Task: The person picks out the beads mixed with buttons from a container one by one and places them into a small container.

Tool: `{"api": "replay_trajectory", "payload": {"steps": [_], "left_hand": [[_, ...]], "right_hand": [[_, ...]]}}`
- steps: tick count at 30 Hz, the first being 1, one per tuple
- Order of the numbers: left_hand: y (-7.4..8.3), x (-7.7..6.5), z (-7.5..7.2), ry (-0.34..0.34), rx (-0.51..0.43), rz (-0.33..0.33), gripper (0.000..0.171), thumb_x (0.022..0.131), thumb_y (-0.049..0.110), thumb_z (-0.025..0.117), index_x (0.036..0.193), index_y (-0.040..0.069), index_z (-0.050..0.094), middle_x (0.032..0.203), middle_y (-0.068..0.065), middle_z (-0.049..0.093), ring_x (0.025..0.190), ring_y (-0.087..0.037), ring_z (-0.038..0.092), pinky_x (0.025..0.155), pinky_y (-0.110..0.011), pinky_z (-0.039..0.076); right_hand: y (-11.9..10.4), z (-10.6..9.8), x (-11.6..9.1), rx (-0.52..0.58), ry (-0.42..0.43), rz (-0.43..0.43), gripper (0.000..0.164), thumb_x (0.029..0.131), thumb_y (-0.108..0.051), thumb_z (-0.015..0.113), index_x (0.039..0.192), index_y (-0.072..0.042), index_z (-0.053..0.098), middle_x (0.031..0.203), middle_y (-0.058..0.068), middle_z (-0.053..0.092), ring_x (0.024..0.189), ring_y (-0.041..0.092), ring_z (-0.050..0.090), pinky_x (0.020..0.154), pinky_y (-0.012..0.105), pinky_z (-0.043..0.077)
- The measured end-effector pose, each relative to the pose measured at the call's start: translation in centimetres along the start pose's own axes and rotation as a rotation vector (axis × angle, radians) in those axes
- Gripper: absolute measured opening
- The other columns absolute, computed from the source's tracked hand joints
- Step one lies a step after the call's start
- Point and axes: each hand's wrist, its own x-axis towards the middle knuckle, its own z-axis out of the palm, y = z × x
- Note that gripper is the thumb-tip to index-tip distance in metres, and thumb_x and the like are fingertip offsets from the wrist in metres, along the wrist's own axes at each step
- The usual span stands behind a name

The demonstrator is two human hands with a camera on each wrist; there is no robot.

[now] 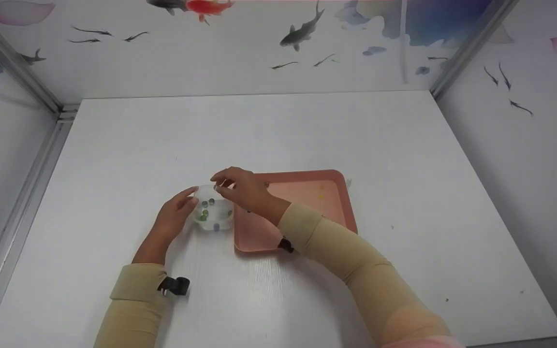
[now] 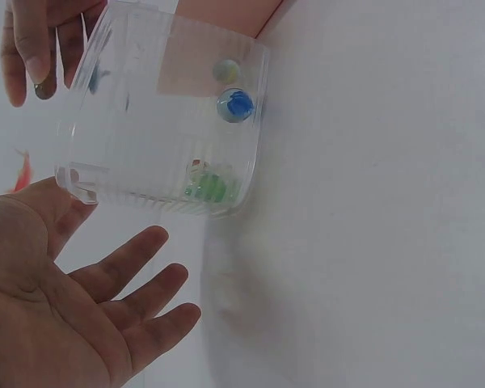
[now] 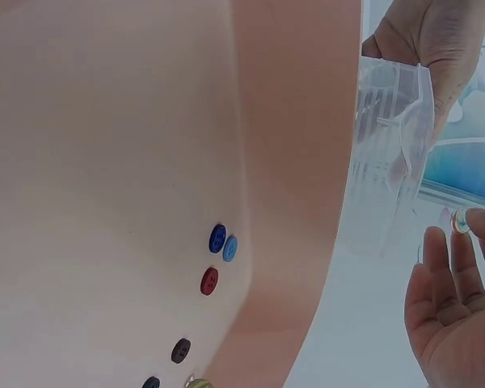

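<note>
A clear plastic container [image 1: 213, 212] stands beside the pink tray's left edge. Inside lie several glass marbles, among them a blue one [image 2: 236, 105] and green ones [image 2: 212, 187]. At its left side my left hand [image 1: 174, 215] touches the rim; in the left wrist view the fingers [image 2: 145, 295] spread straight out, clear of the wall. Over the container's upper right rim, my right hand [image 1: 244, 189] pinches a clear marble with a coloured swirl [image 3: 459, 220] between thumb and forefinger.
The pink tray [image 1: 294, 248] holds several loose buttons, including a dark blue [image 3: 217, 238], a light blue [image 3: 230, 248] and a red one [image 3: 209, 281]. A yellowish marble [image 3: 200, 383] sits near its edge. Printed panels surround the white table [image 1: 269, 135].
</note>
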Motion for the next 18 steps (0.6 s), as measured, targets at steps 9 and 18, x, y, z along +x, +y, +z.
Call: {"api": "replay_trajectory", "payload": {"steps": [9, 18], "left_hand": [[0.01, 0.03, -0.05, 0.0, 0.017, 0.005, 0.052, 0.104, 0.037, 0.041, 0.152, 0.017, 0.032, 0.149, -0.019, 0.041, 0.141, -0.038, 0.031, 0.112, -0.054, 0.029], [0.12, 0.07, -0.08, -0.002, 0.034, 0.007, 0.053, 0.104, 0.038, 0.041, 0.151, 0.016, 0.032, 0.148, -0.02, 0.041, 0.14, -0.039, 0.032, 0.112, -0.054, 0.028]], "right_hand": [[0.06, 0.38, 0.16, -0.055, -0.055, -0.107, 0.025, 0.096, -0.01, 0.06, 0.12, -0.005, 0.064, 0.114, 0.008, 0.064, 0.102, 0.017, 0.063, 0.091, 0.034, 0.051], [0.1, 0.56, 0.09, -0.168, -0.112, -0.162, 0.027, 0.095, -0.008, 0.061, 0.121, -0.005, 0.065, 0.111, 0.007, 0.065, 0.102, 0.017, 0.062, 0.089, 0.031, 0.052]]}}
